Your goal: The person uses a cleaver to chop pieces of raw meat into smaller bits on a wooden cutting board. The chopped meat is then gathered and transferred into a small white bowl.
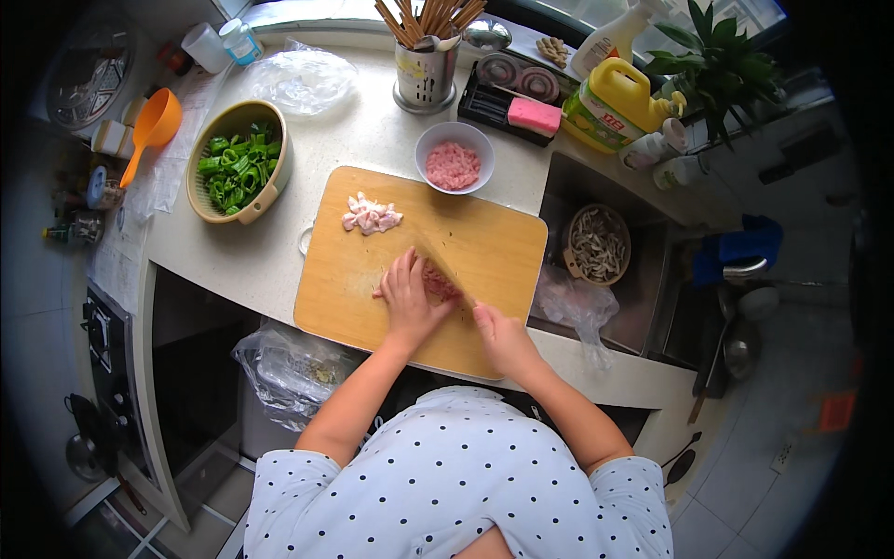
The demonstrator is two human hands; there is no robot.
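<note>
A wooden cutting board (503,244) lies before me on the counter. With my left hand (406,300) I press down a portion of raw meat (434,282), the fingers curled over it and partly hiding it. My right hand (508,345) grips the handle of a kitchen knife (445,265). Its blade is smeared by motion and stands just right of my left fingers, at the meat. Pale, whitish meat pieces (372,215) sit in a small heap on the board's upper left. Past the far edge is a white bowl (488,159) of minced pink meat (453,166).
To the left stands a beige basket (283,183) of cut green vegetables (237,170). A utensil holder (426,82) with chopsticks, a black rack (477,107) with a pink sponge (535,116), and a yellow jug (619,98) line the back. The sink (643,279) at right holds a colander (626,244).
</note>
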